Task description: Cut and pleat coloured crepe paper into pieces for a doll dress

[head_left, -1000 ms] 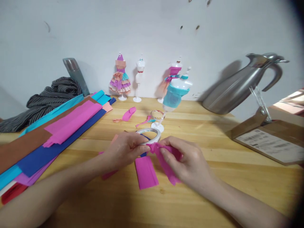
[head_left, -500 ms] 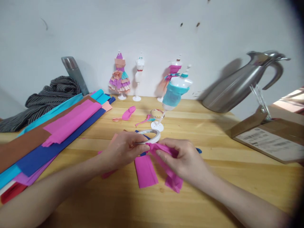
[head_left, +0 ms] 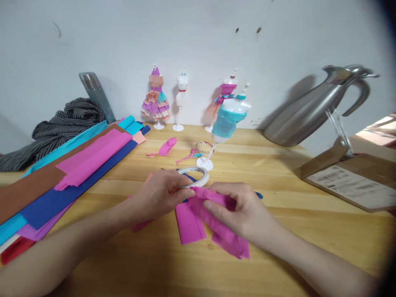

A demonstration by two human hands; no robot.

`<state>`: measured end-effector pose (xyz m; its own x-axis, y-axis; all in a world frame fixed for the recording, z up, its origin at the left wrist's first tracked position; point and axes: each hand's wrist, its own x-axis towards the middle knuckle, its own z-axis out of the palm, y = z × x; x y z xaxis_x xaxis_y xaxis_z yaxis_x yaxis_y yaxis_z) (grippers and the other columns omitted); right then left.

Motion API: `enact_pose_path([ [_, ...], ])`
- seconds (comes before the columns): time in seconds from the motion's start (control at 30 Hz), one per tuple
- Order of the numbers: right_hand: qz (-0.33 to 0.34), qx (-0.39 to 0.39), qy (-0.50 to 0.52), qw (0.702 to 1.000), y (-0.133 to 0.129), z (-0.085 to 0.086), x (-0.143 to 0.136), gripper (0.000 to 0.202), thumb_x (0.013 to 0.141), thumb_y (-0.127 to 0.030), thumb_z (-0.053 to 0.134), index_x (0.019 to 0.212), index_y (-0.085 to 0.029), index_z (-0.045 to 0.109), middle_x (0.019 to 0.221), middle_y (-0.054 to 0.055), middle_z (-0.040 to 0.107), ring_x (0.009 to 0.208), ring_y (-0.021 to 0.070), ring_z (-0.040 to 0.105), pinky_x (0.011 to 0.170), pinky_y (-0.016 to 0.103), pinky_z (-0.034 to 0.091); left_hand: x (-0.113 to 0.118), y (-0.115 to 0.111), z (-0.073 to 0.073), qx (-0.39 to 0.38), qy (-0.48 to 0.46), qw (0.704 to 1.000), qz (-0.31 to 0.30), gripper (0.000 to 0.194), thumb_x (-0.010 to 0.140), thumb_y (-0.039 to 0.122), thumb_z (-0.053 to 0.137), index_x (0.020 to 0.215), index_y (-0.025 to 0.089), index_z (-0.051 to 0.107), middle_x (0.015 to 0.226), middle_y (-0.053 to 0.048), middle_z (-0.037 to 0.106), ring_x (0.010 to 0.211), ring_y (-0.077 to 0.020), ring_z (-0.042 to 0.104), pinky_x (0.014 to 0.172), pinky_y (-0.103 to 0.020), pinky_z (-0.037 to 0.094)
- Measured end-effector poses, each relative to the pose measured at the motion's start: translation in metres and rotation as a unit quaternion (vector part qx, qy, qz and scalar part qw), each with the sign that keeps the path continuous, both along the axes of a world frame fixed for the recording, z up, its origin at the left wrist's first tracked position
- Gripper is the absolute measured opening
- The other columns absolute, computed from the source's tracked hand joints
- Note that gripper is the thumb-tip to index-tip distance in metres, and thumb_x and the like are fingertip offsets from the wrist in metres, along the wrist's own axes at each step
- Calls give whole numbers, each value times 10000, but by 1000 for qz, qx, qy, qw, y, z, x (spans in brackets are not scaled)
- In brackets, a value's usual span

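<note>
A long strip of magenta crepe paper (head_left: 216, 212) hangs between my hands, its lower end fanning out below the right one. My left hand (head_left: 162, 192) pinches the strip's gathered upper end between thumb and forefinger, right against a white tape roll (head_left: 202, 177). My right hand (head_left: 239, 204) has thumb and fingers closed on the strip's middle. Under the hands lies a folded magenta piece (head_left: 190, 227) on the wooden table (head_left: 148, 268). Just behind the roll stands a mini dress form (head_left: 227, 119) wrapped in turquoise paper.
Colored crepe sheets (head_left: 71, 173) and a striped cloth (head_left: 68, 123) lie at left, near a bottle (head_left: 97, 97). More dress forms (head_left: 156, 99) stand by the wall. A steel jug (head_left: 312, 111) and cardboard box (head_left: 355, 177) are at right.
The loose lower end of the magenta strip has swung right and spread wider. Both hands keep nearly the same place and grip.
</note>
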<state>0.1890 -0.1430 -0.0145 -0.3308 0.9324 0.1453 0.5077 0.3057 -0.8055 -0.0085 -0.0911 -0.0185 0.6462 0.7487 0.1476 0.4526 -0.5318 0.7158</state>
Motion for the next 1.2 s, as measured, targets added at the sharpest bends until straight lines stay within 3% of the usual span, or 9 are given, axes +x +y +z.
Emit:
enact_pose_path([
  [0.3, -13, 9, 2, 1000, 1, -3, 0, 252, 845, -291, 514, 683, -154, 649, 590, 20, 615, 530, 128, 536, 479, 224, 406, 2, 0, -2, 10, 7, 1000, -21, 259, 851, 289, 523, 630, 161, 562, 579, 34, 501, 624, -102, 465, 596, -217, 329],
  [0.47, -27, 28, -21, 999, 1, -5, 0, 243, 839, -294, 542, 676, -148, 648, 518, -9, 558, 449, 99, 456, 435, 216, 360, 3, 0, -3, 34, 19, 999, -29, 299, 863, 289, 507, 592, 164, 518, 554, 39, 440, 598, -102, 427, 601, -226, 314],
  [0.73, -42, -24, 12, 999, -2, -9, -2, 242, 862, -313, 525, 726, -177, 671, 514, 2, 584, 482, 137, 550, 438, 221, 413, 3, 1, -8, 184, 25, 981, -56, 308, 894, 272, 506, 604, 172, 479, 558, 29, 464, 599, -120, 423, 627, -252, 314],
  [0.9, -40, 10, 23, 999, 0, -8, -3, 226, 839, -280, 530, 716, -162, 678, 575, 11, 616, 491, 123, 527, 471, 224, 410, 2, 1, -12, 237, 53, 969, -51, 298, 915, 297, 463, 648, 176, 519, 579, 9, 510, 615, -138, 447, 630, -266, 327],
  [1.03, -51, 23, 2, 998, 0, -6, -3, 237, 842, -297, 538, 676, -165, 644, 507, -21, 533, 438, 99, 437, 432, 215, 348, 3, 0, -9, 194, 41, 979, -48, 297, 898, 274, 479, 621, 171, 511, 574, 10, 514, 619, -131, 454, 642, -261, 340],
  [1.2, -46, 89, -46, 994, -1, -1, 0, 283, 842, -304, 533, 590, -174, 527, 488, -30, 473, 454, 92, 393, 444, 220, 312, 2, 2, -8, -11, -16, 1000, -20, 210, 861, 267, 517, 703, 159, 603, 636, 18, 554, 619, -106, 474, 581, -224, 339],
])
